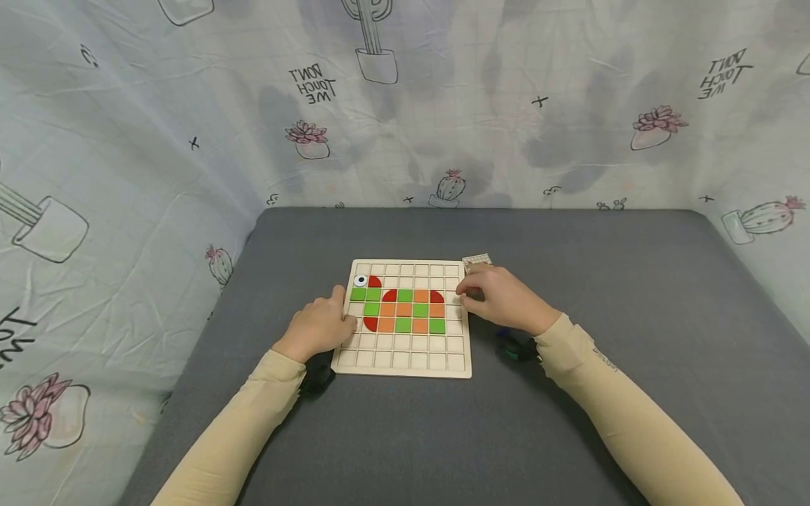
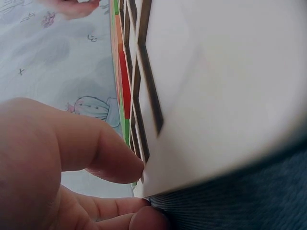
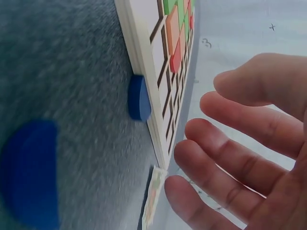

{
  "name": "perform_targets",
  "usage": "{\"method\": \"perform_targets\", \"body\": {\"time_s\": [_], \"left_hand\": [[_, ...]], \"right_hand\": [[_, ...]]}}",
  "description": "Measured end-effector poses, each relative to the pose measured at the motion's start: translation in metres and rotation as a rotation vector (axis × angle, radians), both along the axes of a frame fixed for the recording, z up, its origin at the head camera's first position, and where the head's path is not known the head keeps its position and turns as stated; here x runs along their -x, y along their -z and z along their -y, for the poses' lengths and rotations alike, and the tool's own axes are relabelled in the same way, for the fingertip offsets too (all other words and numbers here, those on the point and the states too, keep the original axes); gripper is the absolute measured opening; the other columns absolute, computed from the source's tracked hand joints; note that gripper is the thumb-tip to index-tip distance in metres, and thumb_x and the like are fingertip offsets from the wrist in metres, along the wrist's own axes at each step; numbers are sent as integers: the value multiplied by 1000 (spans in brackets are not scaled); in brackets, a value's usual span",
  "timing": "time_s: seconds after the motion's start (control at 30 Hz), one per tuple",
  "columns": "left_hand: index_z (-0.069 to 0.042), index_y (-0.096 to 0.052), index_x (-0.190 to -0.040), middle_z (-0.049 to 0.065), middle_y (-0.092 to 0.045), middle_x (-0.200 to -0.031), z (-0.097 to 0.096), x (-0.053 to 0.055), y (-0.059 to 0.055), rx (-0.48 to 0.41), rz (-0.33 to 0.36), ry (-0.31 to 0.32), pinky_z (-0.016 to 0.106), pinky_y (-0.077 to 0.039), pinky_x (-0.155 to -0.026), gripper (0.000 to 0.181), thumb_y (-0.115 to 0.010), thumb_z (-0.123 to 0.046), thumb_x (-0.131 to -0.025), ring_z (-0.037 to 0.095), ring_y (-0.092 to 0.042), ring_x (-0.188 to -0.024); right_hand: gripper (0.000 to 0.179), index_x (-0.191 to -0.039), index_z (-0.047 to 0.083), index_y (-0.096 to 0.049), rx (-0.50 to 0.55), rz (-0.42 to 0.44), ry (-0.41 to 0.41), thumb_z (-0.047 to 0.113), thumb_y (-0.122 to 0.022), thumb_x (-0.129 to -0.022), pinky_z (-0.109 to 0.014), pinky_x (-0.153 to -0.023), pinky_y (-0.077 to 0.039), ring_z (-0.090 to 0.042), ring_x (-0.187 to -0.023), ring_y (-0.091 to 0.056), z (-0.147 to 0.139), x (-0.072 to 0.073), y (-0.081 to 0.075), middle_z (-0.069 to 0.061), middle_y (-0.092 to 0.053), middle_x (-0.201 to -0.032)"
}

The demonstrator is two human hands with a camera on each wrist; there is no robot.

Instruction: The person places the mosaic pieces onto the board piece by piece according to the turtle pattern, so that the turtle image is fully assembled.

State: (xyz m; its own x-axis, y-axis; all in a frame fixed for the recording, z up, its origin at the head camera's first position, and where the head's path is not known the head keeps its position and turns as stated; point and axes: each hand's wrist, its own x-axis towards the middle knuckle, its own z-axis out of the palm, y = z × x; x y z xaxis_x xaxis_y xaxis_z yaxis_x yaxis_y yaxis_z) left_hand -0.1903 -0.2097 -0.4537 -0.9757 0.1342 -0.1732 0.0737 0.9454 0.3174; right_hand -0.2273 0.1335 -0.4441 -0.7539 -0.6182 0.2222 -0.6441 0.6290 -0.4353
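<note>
A square wooden grid board [image 1: 392, 362] lies flat on the table. Red, green and orange tiles [image 1: 403, 309] fill part of its grid, and a round eye tile [image 1: 360, 281] sits at upper left. My left hand [image 1: 319, 323] grips the board's left side, thumb over the rim and fingers against the edge. Above the board's right edge hovers my right hand [image 1: 503, 295], its fingers [image 3: 216, 139] loosely bent and holding nothing. Below it in the right wrist view, one blue half-round tile [image 3: 139, 98] is beside the board and another blue tile [image 3: 31, 172] lies farther out.
A small patterned card [image 1: 477, 259] lies at the board's far right corner, partly behind the right hand. Grey cloth covers the table [image 1: 405, 436]. A printed curtain [image 1: 493, 105] hangs behind and to the sides.
</note>
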Motion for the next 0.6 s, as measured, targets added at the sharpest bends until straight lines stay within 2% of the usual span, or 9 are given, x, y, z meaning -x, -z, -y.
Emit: {"method": "perform_targets", "body": {"time_s": [0.07,0.13,0.23,0.3,0.4,0.6], "left_hand": [[2,-48,-126,12,-61,-83,0,0,0,1,1,-1,41,-44,-55,40,-55,-25,-97,28,-58,-65],[2,-48,-126,12,-60,-83,-1,0,0,1,1,-3,40,-43,-55,40,-55,-24,-97,27,-57,-65],[2,-48,-126,12,-60,-82,0,0,0,0,-2,-5,40,-43,-54,39,-55,-24,-97,27,-57,-64],[2,-48,-126,12,-60,-82,0,0,0,0,-3,-6,39,-43,-54,39,-55,-24,-97,27,-57,-64],[2,-48,-125,12,-60,-82,-1,1,-1,1,0,-6,39,-43,-54,39,-55,-24,-97,27,-56,-64],[2,-48,-126,11,-60,-82,-2,1,-1,1,4,-9,39,-43,-54,39,-54,-23,-97,27,-56,-64]], "right_hand": [[13,-104,6,-79,1,-3,6,10,-72,-94,-39,-79,-53,-26,-94,-67,-5,-3,-1,-6,-71,-103],[13,-105,6,-79,-1,1,12,10,-73,-94,-43,-83,-53,-33,-113,-68,-10,-5,-1,-8,-74,-108],[14,-106,7,-78,-10,14,26,10,-73,-94,-44,-85,-54,-34,-120,-67,-17,-9,-2,-8,-74,-113],[14,-107,7,-78,-20,22,37,11,-73,-95,-42,-81,-55,-28,-105,-70,-22,-11,-4,-7,-73,-111],[15,-108,7,-78,-33,22,55,13,-74,-94,-39,-78,-55,-18,-88,-67,-28,-15,-5,-5,-70,-107],[17,-109,8,-78,-48,20,74,13,-76,-93,-38,-78,-55,-17,-88,-66,-36,-18,-6,-4,-71,-109]]}}
